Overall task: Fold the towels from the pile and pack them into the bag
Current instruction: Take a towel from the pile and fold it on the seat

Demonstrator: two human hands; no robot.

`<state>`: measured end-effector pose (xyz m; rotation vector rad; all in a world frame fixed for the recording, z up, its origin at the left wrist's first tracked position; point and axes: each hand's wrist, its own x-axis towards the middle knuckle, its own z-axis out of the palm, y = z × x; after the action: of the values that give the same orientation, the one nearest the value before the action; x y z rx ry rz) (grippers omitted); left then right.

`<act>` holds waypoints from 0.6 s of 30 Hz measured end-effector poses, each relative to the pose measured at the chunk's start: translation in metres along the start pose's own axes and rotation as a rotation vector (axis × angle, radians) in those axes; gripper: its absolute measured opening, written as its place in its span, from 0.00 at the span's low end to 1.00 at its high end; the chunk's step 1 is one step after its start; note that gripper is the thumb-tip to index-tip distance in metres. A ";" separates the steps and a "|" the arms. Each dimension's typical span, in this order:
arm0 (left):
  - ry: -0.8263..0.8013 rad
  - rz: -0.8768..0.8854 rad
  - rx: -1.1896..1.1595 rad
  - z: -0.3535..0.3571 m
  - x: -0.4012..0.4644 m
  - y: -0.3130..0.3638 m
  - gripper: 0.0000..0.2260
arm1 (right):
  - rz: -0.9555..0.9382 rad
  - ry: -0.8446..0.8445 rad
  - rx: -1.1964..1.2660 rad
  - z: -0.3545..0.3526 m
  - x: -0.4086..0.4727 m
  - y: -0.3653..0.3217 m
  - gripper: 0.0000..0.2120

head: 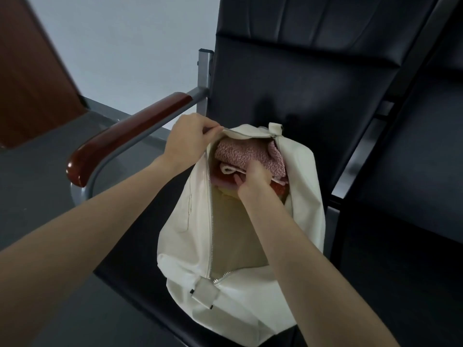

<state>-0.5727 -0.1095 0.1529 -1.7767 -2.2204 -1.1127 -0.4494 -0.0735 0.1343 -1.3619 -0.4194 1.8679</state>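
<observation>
Cream bag unzipped on black chair seat, folded towels stacked at its far end. Left hand pinching bag's far-left rim. Right hand inside, fingers curled around towel stack.

right hand fingertips: disappearing among the folded towels, so the grip is not showing
red folded towel: lying mostly covered by the pink knitted towel (only an edge is peeking out)
cream canvas zip bag: bottom running off the lower edge
</observation>
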 end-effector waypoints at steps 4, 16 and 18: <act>0.014 -0.043 0.005 0.000 -0.001 0.001 0.10 | -0.382 -0.002 -0.644 -0.025 0.005 0.019 0.18; 0.091 -0.083 0.053 0.008 -0.004 -0.003 0.12 | -0.826 -0.236 -2.081 -0.028 0.065 0.013 0.34; 0.081 -0.095 0.062 0.009 -0.006 -0.003 0.11 | -0.788 -0.228 -2.099 -0.020 0.067 0.010 0.35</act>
<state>-0.5701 -0.1093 0.1420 -1.5887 -2.2869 -1.0991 -0.4441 -0.0339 0.0763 -1.4293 -2.9291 0.3394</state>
